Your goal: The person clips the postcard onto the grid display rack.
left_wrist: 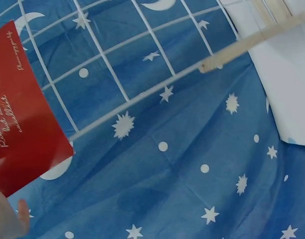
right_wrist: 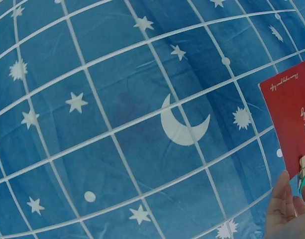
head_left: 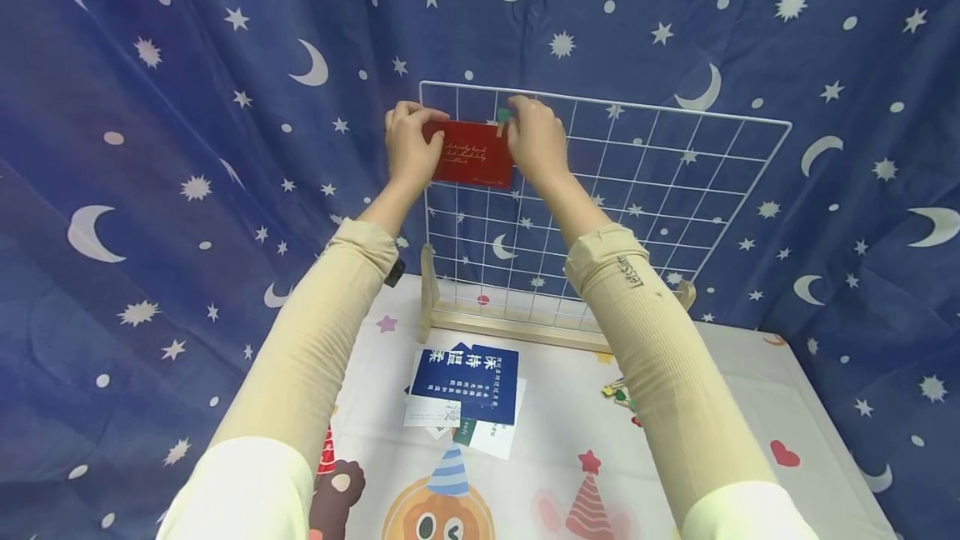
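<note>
A red card (head_left: 472, 158) with pale script lies flat against the upper left part of a white wire grid (head_left: 622, 140). My left hand (head_left: 411, 147) grips the card's upper left corner, thumb on its front. At the upper right corner, a small wooden clothespin (head_left: 501, 125) with a green decoration sits over the card's top edge. My right hand (head_left: 538, 140) pinches this clothespin, also seen in the right wrist view, where the fingers (right_wrist: 279, 196) are beside the card's corner. The left wrist view catches the red card (left_wrist: 28, 114) with part of the left hand (left_wrist: 5, 216) below it.
The grid stands in a wooden base (head_left: 517, 329) on a white patterned tablecloth (head_left: 555, 440). In front lies a pile of cards, a blue card (head_left: 468, 382) on top. Several small clothespins (head_left: 617, 394) lie beside my right forearm. A blue star-and-moon curtain (head_left: 225, 107) hangs behind.
</note>
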### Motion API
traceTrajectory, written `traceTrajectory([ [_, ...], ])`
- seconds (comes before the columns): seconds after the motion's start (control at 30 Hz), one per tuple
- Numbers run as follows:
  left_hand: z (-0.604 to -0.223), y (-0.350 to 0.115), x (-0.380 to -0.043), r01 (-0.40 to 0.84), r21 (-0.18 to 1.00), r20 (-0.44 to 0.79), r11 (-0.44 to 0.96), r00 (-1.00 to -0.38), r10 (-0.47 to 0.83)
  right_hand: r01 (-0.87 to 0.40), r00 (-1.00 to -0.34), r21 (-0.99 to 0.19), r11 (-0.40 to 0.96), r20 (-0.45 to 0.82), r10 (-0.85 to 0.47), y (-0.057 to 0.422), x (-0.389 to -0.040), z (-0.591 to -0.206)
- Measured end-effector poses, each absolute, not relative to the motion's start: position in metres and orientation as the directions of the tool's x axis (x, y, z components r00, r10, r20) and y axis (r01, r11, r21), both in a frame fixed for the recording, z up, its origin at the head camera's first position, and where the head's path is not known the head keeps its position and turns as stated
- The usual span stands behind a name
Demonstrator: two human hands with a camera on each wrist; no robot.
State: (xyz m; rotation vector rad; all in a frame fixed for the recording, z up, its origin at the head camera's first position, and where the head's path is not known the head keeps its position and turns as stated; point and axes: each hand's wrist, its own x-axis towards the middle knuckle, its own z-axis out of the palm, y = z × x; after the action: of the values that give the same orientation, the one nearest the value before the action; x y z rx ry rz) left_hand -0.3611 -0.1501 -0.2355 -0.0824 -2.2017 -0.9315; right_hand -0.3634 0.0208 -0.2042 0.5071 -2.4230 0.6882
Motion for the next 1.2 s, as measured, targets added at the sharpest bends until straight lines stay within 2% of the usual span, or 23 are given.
traceTrajectory([
  [0.23, -0.239, -0.158, -0.353, 0.445, 0.581, 0.704, 0.682, -0.694, -0.147, -0.507, -0.741, -0.31, 0.805, 0.633, -0.223, 0.031, -0.355, -0.201],
  [0.5, -0.243, -0.17, -0.345, 0.482, 0.512, 0.734, 0.712, -0.675, -0.071, -0.567, -0.643, -0.237, 0.789, 0.726, -0.244, 0.045, -0.347, -0.2],
  [0.77, -0.254, -0.182, -0.33, 0.485, 0.525, 0.732, 0.7, -0.677, -0.08, -0.574, -0.661, -0.297, 0.763, 0.718, -0.218, 0.065, -0.336, -0.209],
  [1.0, -0.278, -0.191, -0.316, 0.485, 0.573, 0.679, 0.661, -0.732, -0.052, -0.589, -0.676, -0.324, 0.74, 0.7, -0.231, 0.078, -0.325, -0.228],
  [1.2, -0.289, -0.189, -0.304, 0.487, 0.554, 0.651, 0.676, -0.759, 0.013, -0.634, -0.664, -0.372, 0.678, 0.71, -0.233, 0.084, -0.316, -0.24],
])
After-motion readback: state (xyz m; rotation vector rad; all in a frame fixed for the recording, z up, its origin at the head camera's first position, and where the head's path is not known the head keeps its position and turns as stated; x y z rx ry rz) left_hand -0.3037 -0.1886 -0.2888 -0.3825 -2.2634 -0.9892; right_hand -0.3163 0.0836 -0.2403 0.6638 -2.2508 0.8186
